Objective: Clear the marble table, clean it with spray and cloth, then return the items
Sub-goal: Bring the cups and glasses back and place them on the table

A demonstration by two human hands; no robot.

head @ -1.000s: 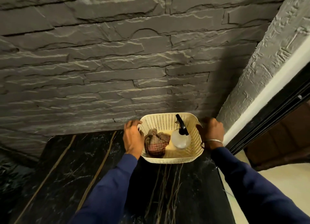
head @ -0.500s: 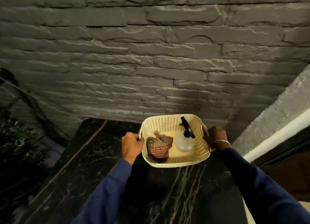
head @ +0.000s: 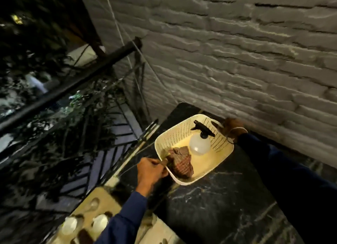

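Observation:
A cream perforated basket (head: 217, 163) hangs tilted over the black marble table (head: 218, 207), near the stone wall. My left hand (head: 150, 170) grips its near-left handle. At the far-right handle my right hand (head: 232, 127) holds on, partly hidden behind the rim. Inside lie a bundled checked cloth (head: 181, 162) and a spray bottle (head: 199, 146) with a clear round body and a black trigger head.
A grey stone wall (head: 237, 61) runs behind the table. A dark railing (head: 73, 83) with foliage beyond fills the left. Below my left arm sits a tan tray-like surface (head: 102, 203) with small white cups (head: 99, 223), blurred.
The view has swung left and tilted. The basket, still held by both hands, now sits skewed in the frame and nearer the table's left end; the railing and tan surface have come into view.

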